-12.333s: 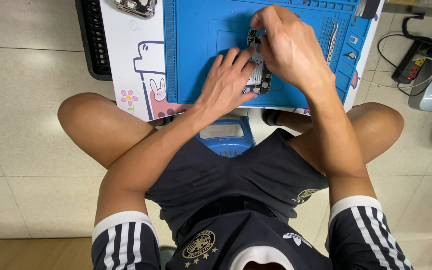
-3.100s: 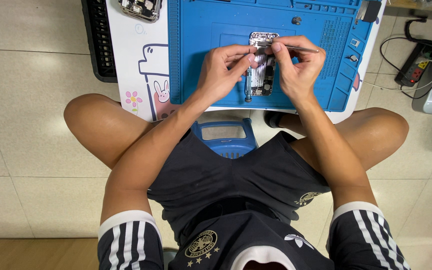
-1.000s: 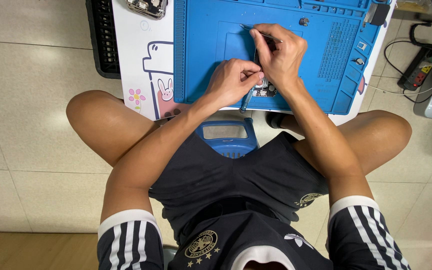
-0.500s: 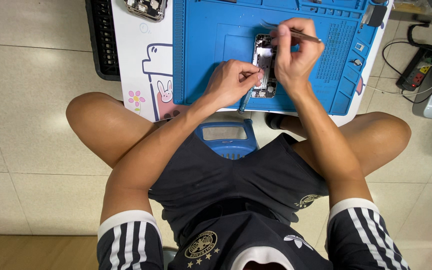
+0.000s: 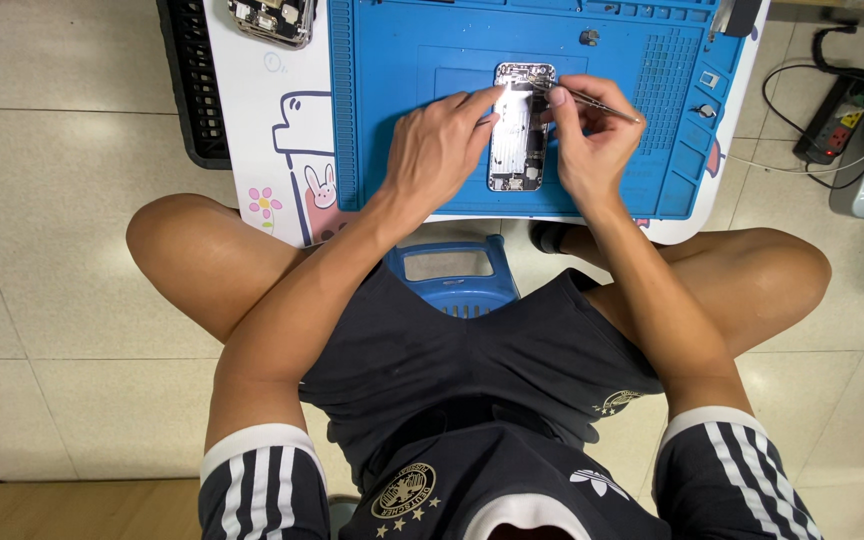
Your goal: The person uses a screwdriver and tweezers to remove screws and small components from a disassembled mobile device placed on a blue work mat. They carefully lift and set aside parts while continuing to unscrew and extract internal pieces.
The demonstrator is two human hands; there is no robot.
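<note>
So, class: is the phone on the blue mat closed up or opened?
Opened. The phone lies flat on the blue mat with its inner parts exposed and no screen covering them.

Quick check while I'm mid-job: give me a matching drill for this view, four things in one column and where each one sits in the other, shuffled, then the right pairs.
Things
1. opened phone
2. tweezers
3. second opened device
4. power strip

Places
A. on the floor to the right of the table
B. pinched in the right hand
C. on the blue mat, steadied by the left hand
D. at the table's top left, off the mat

Pairs: 1-C, 2-B, 3-D, 4-A
</note>
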